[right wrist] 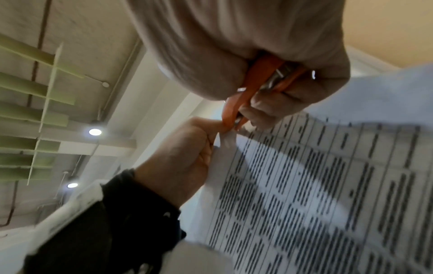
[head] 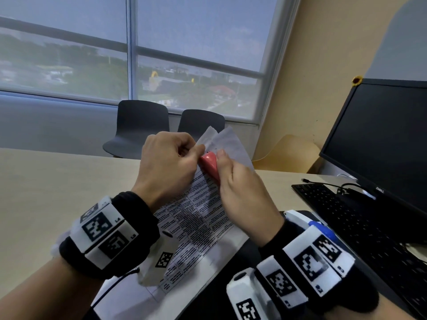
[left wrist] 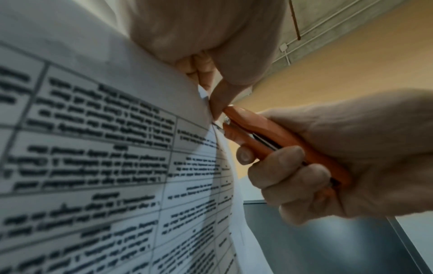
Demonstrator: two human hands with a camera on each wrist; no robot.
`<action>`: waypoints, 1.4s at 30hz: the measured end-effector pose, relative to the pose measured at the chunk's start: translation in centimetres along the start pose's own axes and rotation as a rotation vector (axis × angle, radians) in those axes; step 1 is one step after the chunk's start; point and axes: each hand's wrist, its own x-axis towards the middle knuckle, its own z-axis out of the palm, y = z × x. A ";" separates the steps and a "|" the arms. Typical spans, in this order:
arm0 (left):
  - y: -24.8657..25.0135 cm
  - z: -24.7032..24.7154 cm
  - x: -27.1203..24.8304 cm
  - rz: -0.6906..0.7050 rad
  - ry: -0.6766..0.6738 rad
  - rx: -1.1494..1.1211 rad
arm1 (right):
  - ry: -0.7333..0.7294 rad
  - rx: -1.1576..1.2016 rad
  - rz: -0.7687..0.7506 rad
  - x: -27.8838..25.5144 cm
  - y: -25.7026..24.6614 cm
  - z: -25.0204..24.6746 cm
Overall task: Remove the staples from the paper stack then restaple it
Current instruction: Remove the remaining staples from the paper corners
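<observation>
Behind the pale wooden table [head: 57, 181] a wide window fills the upper left of the head view, with two dark plastic chairs [head: 141, 128] below it at centre. At the right edge I see a black Dell monitor [head: 381, 144] and a black keyboard [head: 360, 229] beneath it, both well apart from my hands. A white-and-blue object [head: 321, 227] lies just left of the keyboard, half hidden by my right wrist band; I cannot tell what it is.

My left hand [head: 168, 167] sits at centre frame, fingers curled, thumb and forefinger pinching the top corner of the stapled stack of white printed paper sheets [head: 198, 218]. My right hand [head: 245, 195] is just beside it, fingers wrapped tight round the small coral-red plastic staple remover [head: 209, 166]. In the left wrist view the remover's nose [left wrist: 225, 122] touches the paper edge right beside my left forefinger tip [left wrist: 220, 100]; the staple itself is too small to make out.

The stack's long axis runs from the lower left of the head view up toward centre, the lower end lying on the table and the pinched corner lifted, loose sheets fanning above my fingers. The remover lies along my right palm, its nose pointing up and left toward the corner.
</observation>
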 end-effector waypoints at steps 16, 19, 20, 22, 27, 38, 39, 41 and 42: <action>0.6 -1.5 0.6 -0.144 -0.025 -0.199 | -0.007 0.601 0.002 -0.4 0.9 3.1; 0.8 -1.5 0.5 -0.163 -0.031 -0.199 | -0.023 0.601 0.001 -0.4 1.0 2.9; 0.8 -1.5 0.5 -0.166 -0.035 -0.197 | -0.024 0.603 -0.001 -0.4 1.0 2.9; 0.7 -1.5 0.6 -0.181 -0.037 -0.199 | -0.029 0.603 -0.006 -0.4 1.1 2.8; 0.5 -1.2 0.6 -0.198 -0.042 -0.178 | -0.016 0.495 -0.028 -0.4 1.5 2.8; -0.2 -1.4 0.8 -0.337 -0.267 -0.145 | -0.082 0.405 0.138 -0.4 2.7 1.9; -0.1 -1.5 0.7 -0.338 -0.276 -0.140 | -0.117 0.436 0.163 -0.4 2.8 1.7; 0.1 -1.7 0.7 -0.361 -0.282 -0.162 | -0.162 0.540 0.199 -0.5 2.9 0.9; 0.0 -1.8 0.8 -0.382 -0.283 -0.171 | -0.176 0.586 0.210 -0.5 3.0 0.4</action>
